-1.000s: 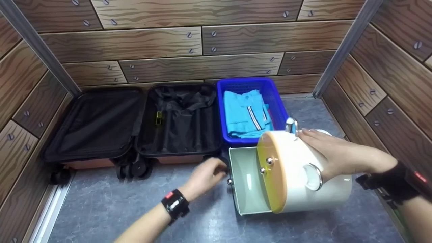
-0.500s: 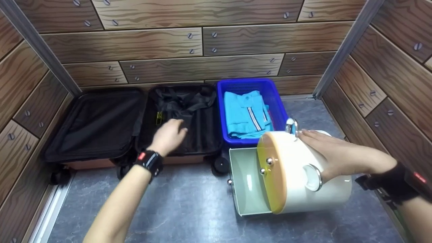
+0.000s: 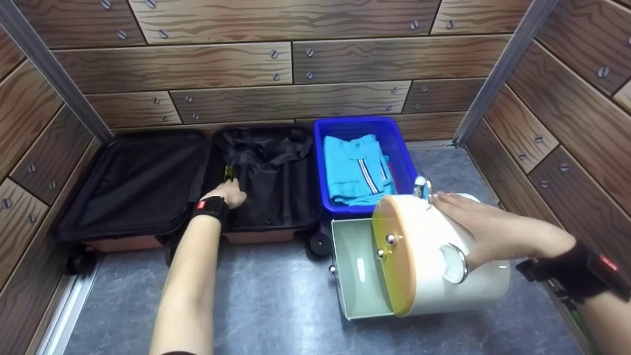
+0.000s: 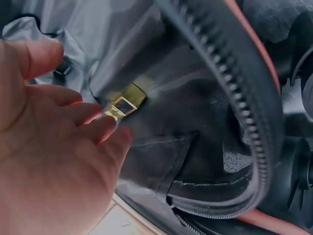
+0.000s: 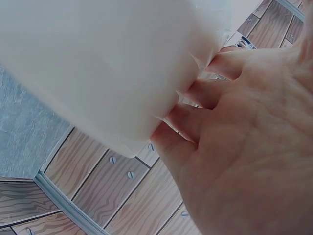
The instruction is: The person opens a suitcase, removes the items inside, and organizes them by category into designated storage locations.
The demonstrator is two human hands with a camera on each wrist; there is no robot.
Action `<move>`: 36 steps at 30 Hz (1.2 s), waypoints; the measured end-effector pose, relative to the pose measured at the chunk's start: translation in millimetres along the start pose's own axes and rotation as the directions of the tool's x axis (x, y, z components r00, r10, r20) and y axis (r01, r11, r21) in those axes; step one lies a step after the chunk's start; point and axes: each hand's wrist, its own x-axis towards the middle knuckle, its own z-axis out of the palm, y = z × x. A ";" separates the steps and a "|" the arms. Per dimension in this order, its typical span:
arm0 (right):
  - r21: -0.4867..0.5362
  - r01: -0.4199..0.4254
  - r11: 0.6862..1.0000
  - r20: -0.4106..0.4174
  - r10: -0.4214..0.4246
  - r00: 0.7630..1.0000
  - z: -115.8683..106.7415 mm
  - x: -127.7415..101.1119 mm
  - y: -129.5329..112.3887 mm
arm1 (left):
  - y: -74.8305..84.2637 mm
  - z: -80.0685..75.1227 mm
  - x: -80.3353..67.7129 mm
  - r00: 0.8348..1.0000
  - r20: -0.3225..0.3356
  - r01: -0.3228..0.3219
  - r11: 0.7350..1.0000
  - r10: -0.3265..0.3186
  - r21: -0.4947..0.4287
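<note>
In the head view my left hand (image 3: 227, 193) reaches into the black-lined suitcase half (image 3: 276, 197). Its fingers (image 4: 93, 117) are loosely extended in the left wrist view, with the tips right at a small gold thing with a rectangular frame (image 4: 128, 102); part of that thing is hidden behind the fingertips. My right hand (image 3: 485, 227) rests on top of a rounded white box (image 3: 458, 291), fingers spread over its curved surface. The box has a yellow-orange front (image 3: 402, 256) with round metal knobs, and a pale green drawer (image 3: 362, 276) pulled out from it.
The suitcase's other half (image 3: 133, 185), zipped black, lies flat to the left. A blue basket (image 3: 405, 148) holding folded light-blue clothing (image 3: 355, 167) stands to the right of the suitcase. Wood-patterned walls (image 3: 345, 59) enclose the grey floor (image 3: 271, 305).
My left hand has moved from beside the drawer, left and forward into the suitcase, down to the gold thing. The right hand has stayed on the box.
</note>
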 end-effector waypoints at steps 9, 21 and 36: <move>-0.003 0.003 1.000 0.008 -0.003 1.000 4.7 -0.3 -4.3 | -23.6 33.4 45.7 0.977 -0.053 0.194 0.967 -0.205 -0.165; 0.017 0.014 1.000 -0.008 -0.014 1.000 9.2 -0.5 -8.6 | -4.2 3.1 -15.9 0.984 0.035 0.178 0.982 -0.176 -0.063; 0.007 0.034 0.999 -0.015 -0.034 0.999 8.7 -2.0 -9.3 | -18.0 12.5 7.4 0.985 0.065 0.163 0.984 -0.159 -0.065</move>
